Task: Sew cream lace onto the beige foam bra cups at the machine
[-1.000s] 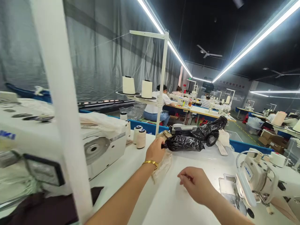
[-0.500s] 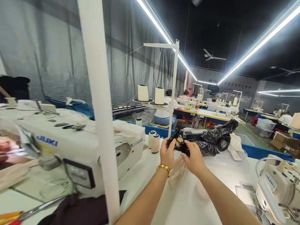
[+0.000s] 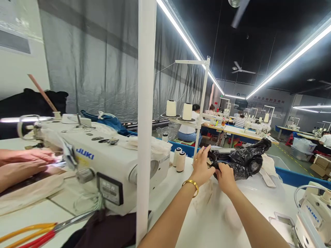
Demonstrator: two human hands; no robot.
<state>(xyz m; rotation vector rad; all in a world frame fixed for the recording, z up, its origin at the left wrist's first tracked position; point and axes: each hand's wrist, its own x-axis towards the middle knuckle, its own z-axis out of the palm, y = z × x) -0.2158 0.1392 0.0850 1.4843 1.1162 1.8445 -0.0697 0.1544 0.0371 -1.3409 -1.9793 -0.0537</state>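
A crumpled, shiny black plastic bag [image 3: 245, 161] lies on the table in front of me, with a grey box-like thing [image 3: 224, 150] showing at its far side. My left hand [image 3: 203, 167] is at the bag's left edge, its fingers over the rim and its thumb pinching the plastic. Close beside it, my right hand [image 3: 226, 177] has its fingers curled on the near edge of the bag. What lies inside the bag is mostly hidden. Beneath my hands is some sheer beige fabric [image 3: 204, 196] on the white tabletop.
A white sewing machine [image 3: 111, 155] stands left, behind a white post [image 3: 146, 120]. Another person's hands [image 3: 28, 163] work there near orange-and-red-handled scissors [image 3: 49, 229]. Thread cones [image 3: 181, 162] stand beyond my left hand. Another machine [image 3: 312, 213] is at right.
My view has swung left, showing more of the neighbouring machine and the other person's hands. My left hand's fingers have spread up along the bag's edge, and the bag's opening has widened.
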